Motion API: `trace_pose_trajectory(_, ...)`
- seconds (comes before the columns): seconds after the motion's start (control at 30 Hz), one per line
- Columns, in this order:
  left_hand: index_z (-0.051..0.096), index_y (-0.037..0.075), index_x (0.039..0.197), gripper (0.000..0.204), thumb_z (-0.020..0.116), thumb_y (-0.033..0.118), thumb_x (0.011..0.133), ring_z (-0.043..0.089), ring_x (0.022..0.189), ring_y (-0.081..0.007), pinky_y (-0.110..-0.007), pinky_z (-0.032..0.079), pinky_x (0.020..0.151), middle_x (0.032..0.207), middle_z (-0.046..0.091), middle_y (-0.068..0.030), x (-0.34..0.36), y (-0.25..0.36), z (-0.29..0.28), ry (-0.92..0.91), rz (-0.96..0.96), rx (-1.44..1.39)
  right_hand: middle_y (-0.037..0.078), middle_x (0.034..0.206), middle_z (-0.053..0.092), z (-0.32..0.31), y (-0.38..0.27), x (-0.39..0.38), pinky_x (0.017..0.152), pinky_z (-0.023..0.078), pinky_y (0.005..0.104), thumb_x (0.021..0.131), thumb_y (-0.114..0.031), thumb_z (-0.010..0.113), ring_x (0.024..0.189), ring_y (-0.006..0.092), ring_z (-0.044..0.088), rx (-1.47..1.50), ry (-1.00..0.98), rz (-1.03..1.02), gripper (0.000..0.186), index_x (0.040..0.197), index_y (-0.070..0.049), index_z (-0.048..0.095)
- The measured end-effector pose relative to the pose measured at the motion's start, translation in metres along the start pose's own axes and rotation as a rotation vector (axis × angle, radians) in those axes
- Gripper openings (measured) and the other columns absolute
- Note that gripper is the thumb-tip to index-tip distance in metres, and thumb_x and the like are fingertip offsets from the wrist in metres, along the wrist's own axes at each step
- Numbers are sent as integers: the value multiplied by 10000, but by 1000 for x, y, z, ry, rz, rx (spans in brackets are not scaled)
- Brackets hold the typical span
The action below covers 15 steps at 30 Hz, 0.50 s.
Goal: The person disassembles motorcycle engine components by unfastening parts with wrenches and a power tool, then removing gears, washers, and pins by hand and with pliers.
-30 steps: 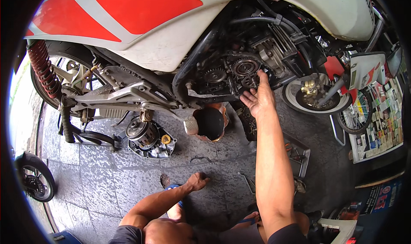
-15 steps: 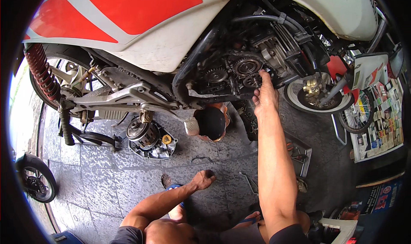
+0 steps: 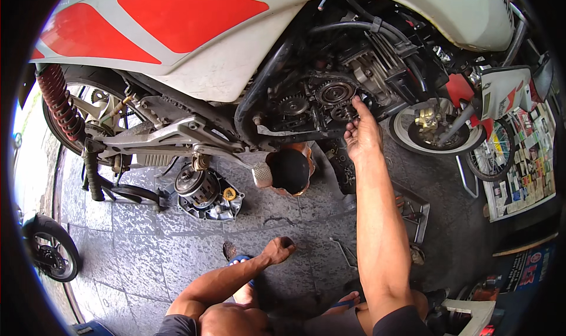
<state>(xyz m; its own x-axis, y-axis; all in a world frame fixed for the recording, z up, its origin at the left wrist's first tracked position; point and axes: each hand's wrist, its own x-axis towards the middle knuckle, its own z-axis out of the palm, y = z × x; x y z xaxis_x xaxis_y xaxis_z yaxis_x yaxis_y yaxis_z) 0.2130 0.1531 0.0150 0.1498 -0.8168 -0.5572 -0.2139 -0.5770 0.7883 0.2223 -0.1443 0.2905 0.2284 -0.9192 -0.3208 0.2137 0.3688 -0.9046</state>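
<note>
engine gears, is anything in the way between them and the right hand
Nothing visible stands between the right hand and the engine gears: they lie exposed, and the thumb is at their right edge, though contact is unclear.

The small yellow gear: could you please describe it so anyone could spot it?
Beside the red-and-white motorcycle, a metal cover lies on the floor. The small yellow gear sits toward the cover's right side, beside a round drum. Its yellow colour sets it apart from the grey parts around it.

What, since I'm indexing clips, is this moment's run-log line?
Right hand: at engine gears, contact unclear | Left hand: curled | Floor: metal casing
</note>
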Motion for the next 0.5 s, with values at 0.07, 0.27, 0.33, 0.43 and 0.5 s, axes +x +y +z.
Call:
trace_pose_trajectory(0.07, 684, 34, 1101, 416, 561, 372, 892, 639, 1060, -377, -439, 494, 910, 1090, 680, -219, 0, 1, -1, -8, -23, 4, -53, 753, 440, 0, 0, -1, 525, 373, 225, 736, -421, 840, 616, 68, 450, -11, -11, -39, 368, 881, -167, 617)
trace_pose_trajectory(0.27, 664, 25, 1088, 412, 569, 381, 902, 623, 1045, -420, -466, 496, 881, 1047, 669, -252, -3, 37, -14, 71, 104, 98, -63, 713, 423, 0, -4, 1, 523, 373, 227, 743, -422, 830, 602, 77, 447, 16, -1, 67, 362, 836, -171, 587)
trace_pose_trajectory(0.33, 658, 15, 1090, 394, 570, 358, 917, 651, 986, -360, -436, 503, 851, 992, 683, -223, -3, 66, -21, 119, 188, 43, -61, 709, 421, 0, -4, 1, 523, 370, 228, 748, -430, 823, 600, 79, 446, 18, 1, 51, 367, 830, -170, 578)
trace_pose_trajectory(0.43, 652, 7, 1072, 329, 586, 298, 934, 672, 860, -252, -379, 514, 781, 901, 693, -166, -10, 117, -39, 171, 267, -38, -55, 708, 421, -2, 0, -1, 525, 373, 229, 758, -441, 812, 601, 82, 450, 21, 4, 50, 374, 831, -161, 574)
trace_pose_trajectory(0.5, 651, 8, 1051, 283, 600, 261, 936, 666, 794, -203, -351, 517, 739, 865, 689, -138, -17, 153, -52, 179, 298, -74, -35, 727, 453, -3, 3, -4, 534, 396, 231, 750, -460, 815, 620, 84, 478, -47, 8, -29, 421, 861, -123, 590)
